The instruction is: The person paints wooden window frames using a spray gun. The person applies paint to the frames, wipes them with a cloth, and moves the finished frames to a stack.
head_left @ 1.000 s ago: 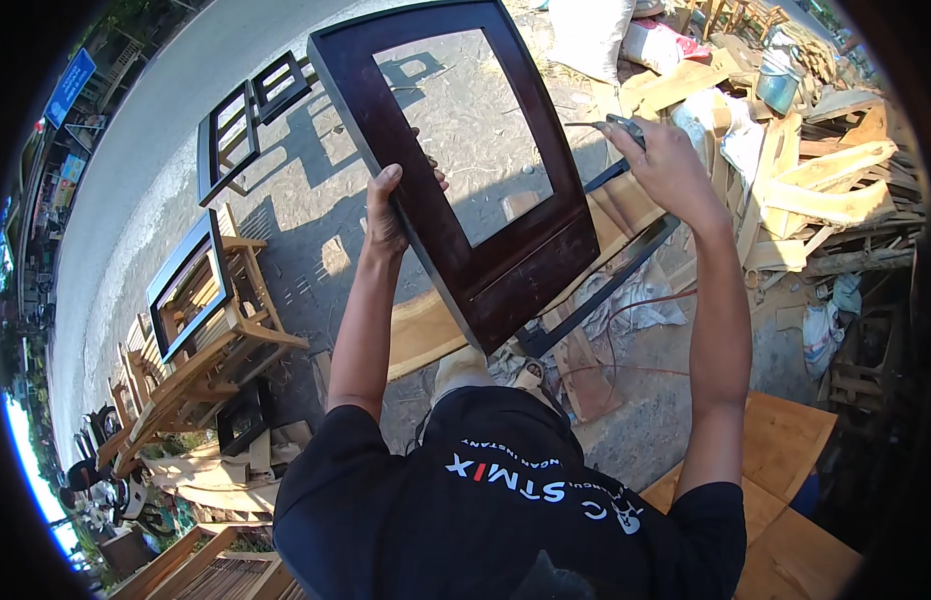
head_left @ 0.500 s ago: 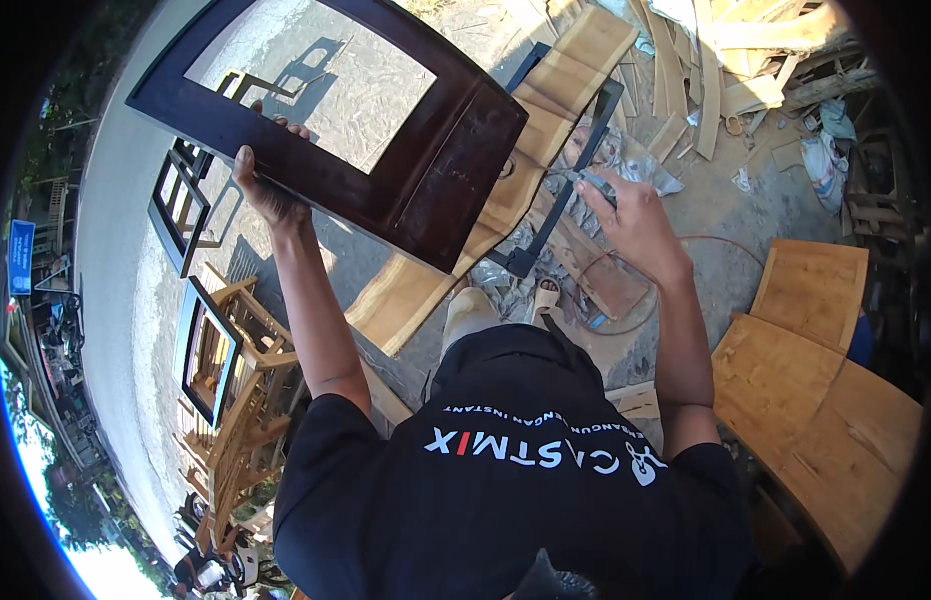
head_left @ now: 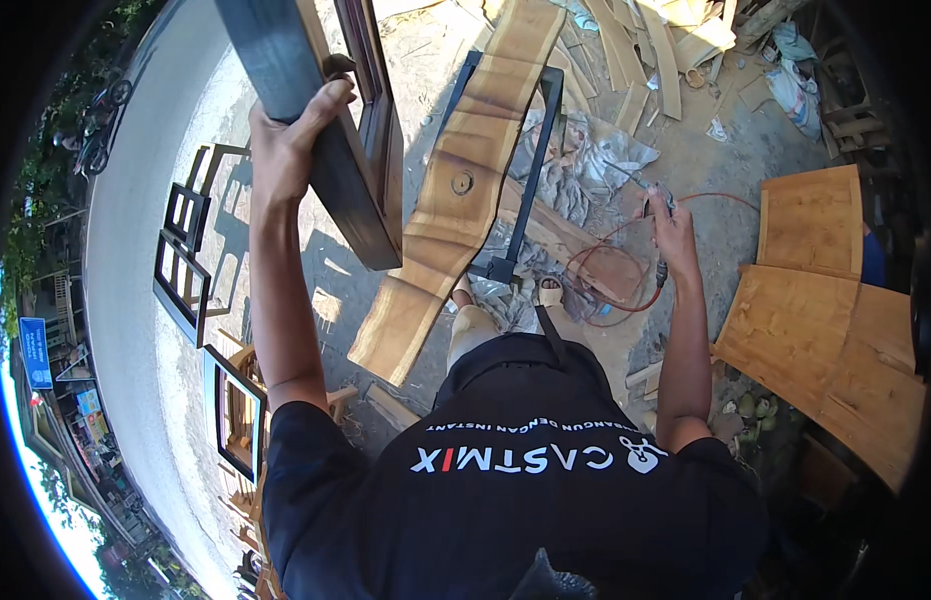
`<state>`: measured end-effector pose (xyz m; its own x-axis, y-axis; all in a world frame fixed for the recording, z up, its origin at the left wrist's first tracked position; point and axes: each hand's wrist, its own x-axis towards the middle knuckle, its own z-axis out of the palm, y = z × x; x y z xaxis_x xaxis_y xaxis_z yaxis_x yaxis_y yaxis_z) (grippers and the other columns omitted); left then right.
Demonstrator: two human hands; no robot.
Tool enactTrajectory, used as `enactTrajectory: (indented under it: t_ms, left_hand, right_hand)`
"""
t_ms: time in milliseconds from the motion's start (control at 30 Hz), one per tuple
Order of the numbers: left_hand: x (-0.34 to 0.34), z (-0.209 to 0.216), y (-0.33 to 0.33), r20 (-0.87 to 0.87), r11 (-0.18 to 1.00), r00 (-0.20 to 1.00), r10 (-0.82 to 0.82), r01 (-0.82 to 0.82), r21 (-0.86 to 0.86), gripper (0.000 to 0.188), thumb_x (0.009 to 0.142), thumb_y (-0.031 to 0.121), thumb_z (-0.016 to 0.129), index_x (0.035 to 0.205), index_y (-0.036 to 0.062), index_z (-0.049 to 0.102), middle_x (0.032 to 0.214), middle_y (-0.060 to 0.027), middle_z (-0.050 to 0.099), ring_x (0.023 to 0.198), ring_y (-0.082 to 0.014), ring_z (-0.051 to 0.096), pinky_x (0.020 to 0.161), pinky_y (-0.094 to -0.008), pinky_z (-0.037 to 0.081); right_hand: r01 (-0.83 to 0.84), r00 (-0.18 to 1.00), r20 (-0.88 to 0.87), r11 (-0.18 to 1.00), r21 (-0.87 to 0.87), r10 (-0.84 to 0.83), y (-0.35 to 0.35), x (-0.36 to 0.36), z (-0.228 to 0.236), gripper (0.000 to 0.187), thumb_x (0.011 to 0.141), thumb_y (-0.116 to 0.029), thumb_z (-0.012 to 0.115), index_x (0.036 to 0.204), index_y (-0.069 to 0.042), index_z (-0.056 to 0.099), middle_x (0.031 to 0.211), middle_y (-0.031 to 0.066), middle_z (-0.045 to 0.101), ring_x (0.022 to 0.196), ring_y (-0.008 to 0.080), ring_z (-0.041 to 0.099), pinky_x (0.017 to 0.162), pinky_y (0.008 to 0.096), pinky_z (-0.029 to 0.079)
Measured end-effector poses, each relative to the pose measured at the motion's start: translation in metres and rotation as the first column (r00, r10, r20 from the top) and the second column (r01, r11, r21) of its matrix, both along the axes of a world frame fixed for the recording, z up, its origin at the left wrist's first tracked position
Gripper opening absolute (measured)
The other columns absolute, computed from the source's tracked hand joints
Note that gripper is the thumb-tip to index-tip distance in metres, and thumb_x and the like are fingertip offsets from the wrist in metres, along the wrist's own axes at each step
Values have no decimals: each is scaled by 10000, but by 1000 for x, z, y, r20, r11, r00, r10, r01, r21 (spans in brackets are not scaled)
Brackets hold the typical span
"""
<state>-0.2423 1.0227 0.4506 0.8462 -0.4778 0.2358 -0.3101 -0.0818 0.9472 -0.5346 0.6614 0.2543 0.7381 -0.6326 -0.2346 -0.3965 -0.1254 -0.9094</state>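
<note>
My left hand [head_left: 290,150] grips a dark brown wooden frame [head_left: 350,180] by its edge, thumb on the near side. The frame is raised at upper left and turned nearly edge-on, so only a sliver of its opening shows. In my right hand [head_left: 675,238] is an air blow gun [head_left: 640,183] with a long thin nozzle pointing up and left, towards the slab side. A red-orange hose [head_left: 630,306] runs from its lower end and loops on the ground. The fingers partly hide the gun's body.
A long wavy-edged wood slab [head_left: 465,170] rests across a black metal stand [head_left: 530,185] in front of me. Orange-brown wooden panels [head_left: 800,310] stand at right. Offcuts [head_left: 625,50] and crumpled plastic sheeting [head_left: 585,150] litter the ground. Dark frames [head_left: 180,275] stand at left beside the road.
The dark frame has turned from face-on to nearly edge-on in my left hand. My right hand with the blow gun has moved right and slightly down, away from the frame.
</note>
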Motion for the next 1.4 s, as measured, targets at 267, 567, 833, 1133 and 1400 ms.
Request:
enactTrajectory:
  t_ms: [267,567,833,1133,1400]
  left_hand:
    - [-33,-109,-96,240,744,835,-495,265,613,847,808,198,797,1544,137,383,1145,-229,639,1009,-409,648,893,-456,521]
    - [-61,-244,-130,261,576,765,-588,170,800,869,805,183,755,1565,196,336,1014,-214,585,940,-412,592,892,-489,482]
    - [-68,-285,-119,121,469,794,-596,222,855,934,792,171,779,1586,215,288,1149,-266,570,1049,-444,583,937,-519,492]
    - [-85,-308,-109,271,576,808,-523,101,812,754,848,236,757,1513,177,408,1281,-174,492,1140,-380,526,956,-468,460]
    - [-100,-332,-71,435,639,794,-425,-77,765,635,884,274,710,1463,168,472,1367,-125,496,1266,-331,495,1097,-473,387]
  right_hand:
    - [180,983,-48,972,151,-175,-1,-63,-40,426,1046,-418,526,1108,-35,702,776,47,701,487,39,429,448,231,334]
    - [205,978,-61,968,142,-198,-18,-97,-59,429,1046,-424,520,1069,-45,721,740,17,690,543,51,479,489,251,374]
    - [262,964,-59,964,51,-260,-14,-76,-25,397,1048,-382,534,1070,-33,723,749,25,692,635,66,564,521,260,417]
    - [53,999,34,892,-449,-42,19,5,6,399,1036,-333,557,1019,39,701,706,147,683,573,211,621,551,384,454]
    - [-485,844,-491,693,-533,214,39,95,1,464,1010,-381,566,921,63,667,810,318,656,828,516,648,726,556,490]
